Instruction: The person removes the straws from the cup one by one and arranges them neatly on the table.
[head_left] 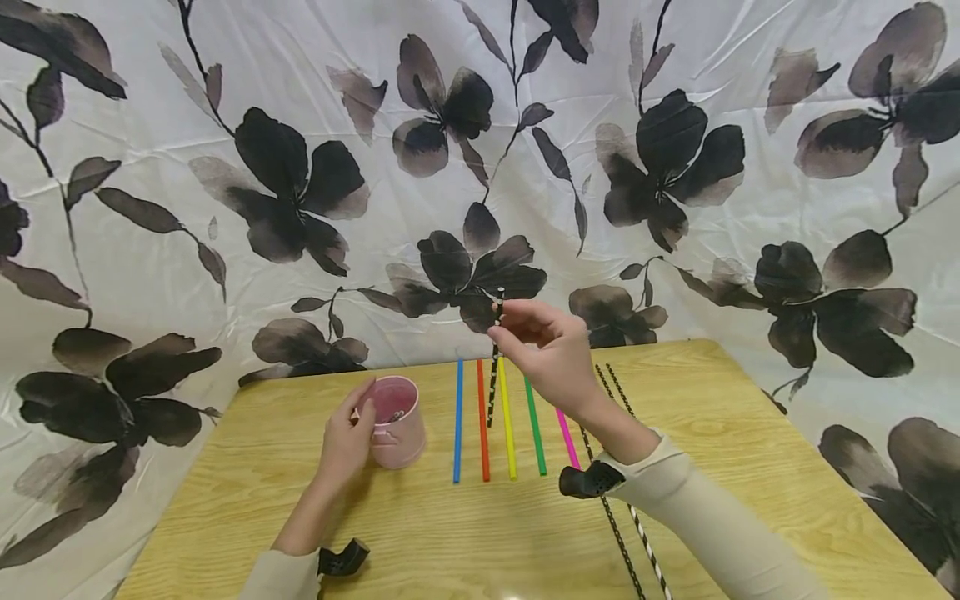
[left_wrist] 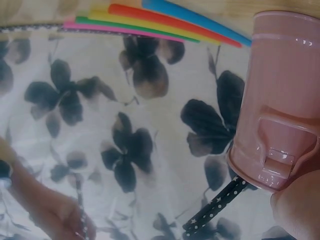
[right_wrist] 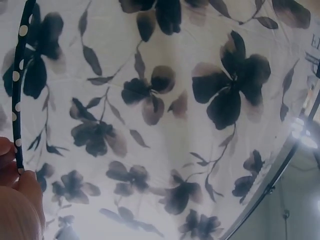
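Observation:
My left hand (head_left: 347, 442) grips a pink cup-like tin (head_left: 399, 448) at its left side, fingers at the rim; the tin stands upright on the left of the table. In the left wrist view the tin (left_wrist: 285, 70) shows a small loop handle, and black straws (left_wrist: 215, 206) with white stars and dots stick out of its mouth. Raised above the table's middle, my right hand (head_left: 551, 358) pinches a black straw with white dots (head_left: 492, 400) between thumb and fingers. The straw hangs nearly upright, also seen as a dotted straw (right_wrist: 17, 90) in the right wrist view.
On the wooden table (head_left: 420, 542) lie a blue straw (head_left: 457, 425), a red straw (head_left: 483, 433), a yellow straw (head_left: 509, 433), a green straw (head_left: 536, 429) and a pink straw (head_left: 567, 442). Black-patterned straws (head_left: 621, 542) lie to their right. Floral cloth (head_left: 525, 208) hangs behind.

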